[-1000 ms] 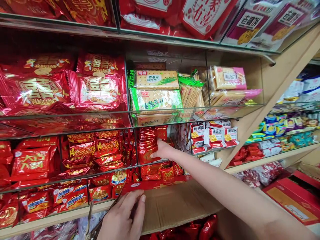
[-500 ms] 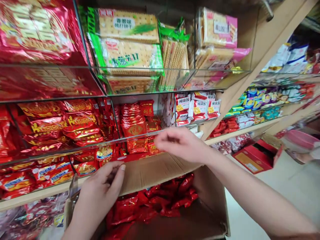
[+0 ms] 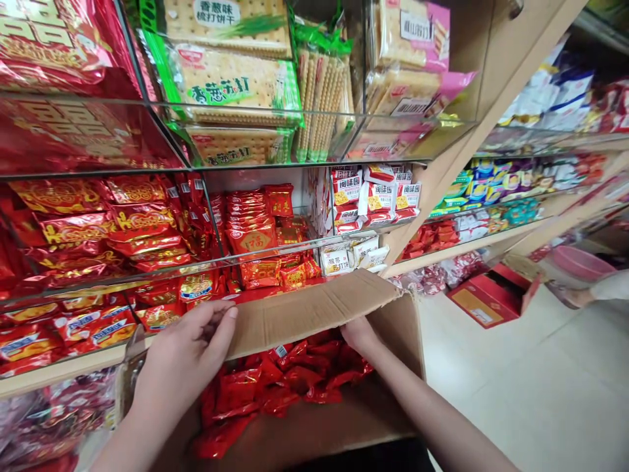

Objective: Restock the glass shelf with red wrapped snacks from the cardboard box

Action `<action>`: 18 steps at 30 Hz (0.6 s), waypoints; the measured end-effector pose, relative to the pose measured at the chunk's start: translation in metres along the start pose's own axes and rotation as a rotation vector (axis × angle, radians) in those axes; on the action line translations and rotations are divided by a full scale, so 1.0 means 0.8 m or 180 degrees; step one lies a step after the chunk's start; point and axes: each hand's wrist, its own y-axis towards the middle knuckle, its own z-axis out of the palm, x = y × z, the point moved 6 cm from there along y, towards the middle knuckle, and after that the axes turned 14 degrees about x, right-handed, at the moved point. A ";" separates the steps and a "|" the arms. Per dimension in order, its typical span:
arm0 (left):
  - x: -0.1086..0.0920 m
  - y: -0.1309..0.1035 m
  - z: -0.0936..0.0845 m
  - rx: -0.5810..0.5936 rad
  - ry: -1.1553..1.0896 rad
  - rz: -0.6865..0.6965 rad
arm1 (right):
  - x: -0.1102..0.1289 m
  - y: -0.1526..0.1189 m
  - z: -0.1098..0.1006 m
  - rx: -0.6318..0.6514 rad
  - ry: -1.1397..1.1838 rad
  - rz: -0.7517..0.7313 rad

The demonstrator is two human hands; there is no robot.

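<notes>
A cardboard box (image 3: 314, 419) stands before me with several shiny red snack packets (image 3: 289, 377) piled inside. My left hand (image 3: 189, 347) is closed at the left end of the box's flap (image 3: 304, 308), thumb along its edge and fingers curled. Under that flap, inside the box, is my right hand (image 3: 361, 335), at the far right of the packets. The flap hides its fingers, so I cannot see whether they hold anything.
Past the box rise shelves with clear dividers, holding red packets (image 3: 250, 229), green-wrapped crackers (image 3: 221, 78) and white cracker packets (image 3: 351, 252). On the floor at right lies an open red carton (image 3: 484, 305). Someone's foot (image 3: 570, 295) shows near a pink basin (image 3: 582, 262).
My right hand has gone from above the flap, in front of the shelf, down into the box beneath the flap. My left hand stays at the flap's left end.
</notes>
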 end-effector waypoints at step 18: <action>-0.105 -0.025 0.025 -0.0161 -0.1409 0.0756 | 0.135 -0.128 -0.093 -0.0033 0.3073 -0.1269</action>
